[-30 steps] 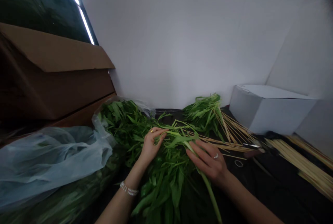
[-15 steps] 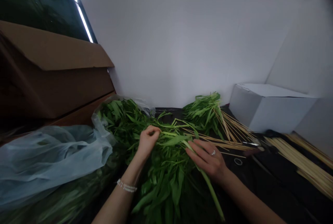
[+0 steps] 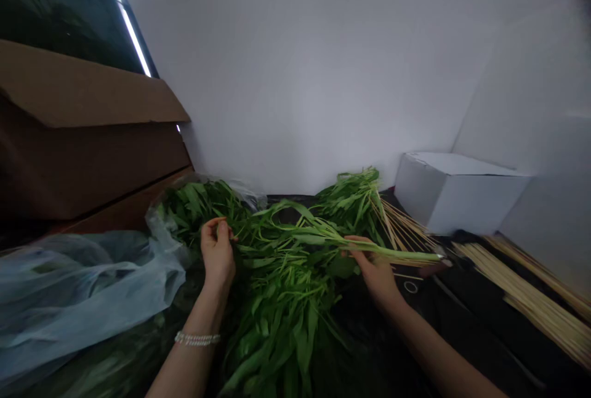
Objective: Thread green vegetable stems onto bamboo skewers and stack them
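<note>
My right hand (image 3: pixel 369 256) is closed around a leafy green stalk (image 3: pixel 397 254), apparently water spinach. Its thick pale end points right and its leaves trail left over the pile. My left hand (image 3: pixel 218 250) is at the left side of the greens, fingers curled toward the thumb; what they pinch, if anything, is hidden. Below and between both hands spreads a heap of loose leafy greens (image 3: pixel 286 312). Behind my right hand lies a bunch of greens (image 3: pixel 351 201) beside thin wooden sticks (image 3: pixel 401 225).
At left are a clear plastic bag (image 3: pixel 92 287) and an open cardboard box (image 3: pixel 92 158). More greens (image 3: pixel 198 204) sit in plastic by the wall. On the right stand a white box (image 3: pixel 462 194) and bundled flat light strips (image 3: pixel 521 293). A small ring (image 3: pixel 410 287) lies on the dark surface.
My left hand has moved left, away from the stalk's middle. My right hand has swung the stalk from slanting toward me to nearly level, its thick end now pointing right.
</note>
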